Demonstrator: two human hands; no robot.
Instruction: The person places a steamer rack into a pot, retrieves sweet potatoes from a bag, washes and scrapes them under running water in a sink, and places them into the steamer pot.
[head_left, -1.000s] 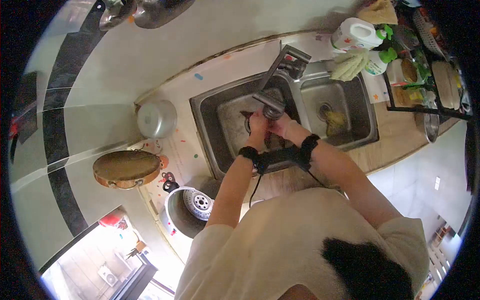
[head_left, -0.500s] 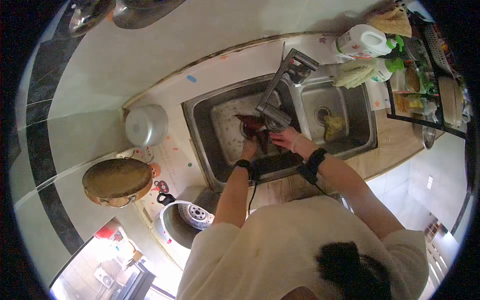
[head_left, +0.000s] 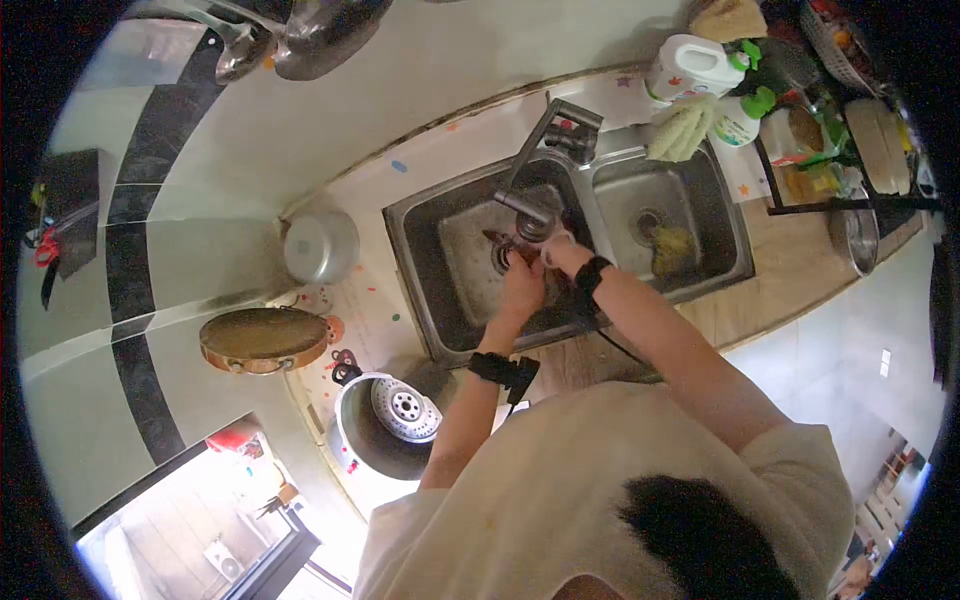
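Under the faucet (head_left: 530, 210), a dark reddish-brown, limp-looking thing (head_left: 497, 238) shows past my fingers over the large sink basin (head_left: 465, 275). Its kind cannot be made out. My left hand (head_left: 523, 284) is closed around its near part, with the thumb on top. Close beside it on the right, my right hand (head_left: 562, 251) is bent with its fingers at the same thing, just below the faucet head. The fingertips of both hands are partly hidden. The basin drain (head_left: 500, 258) lies below, partly covered.
A yellowish clump (head_left: 671, 250) lies in the smaller basin (head_left: 620, 195). A green cloth (head_left: 682, 130) hangs behind it, near a white jug (head_left: 690, 68) and a pump bottle (head_left: 738, 120). Left of the sink stand a metal pot (head_left: 321, 247) and an open cooker (head_left: 385, 425).
My hands have come together and lifted towards the faucet head. The reddish-brown thing is gathered up from the basin floor into my grip. The view has shifted slightly.
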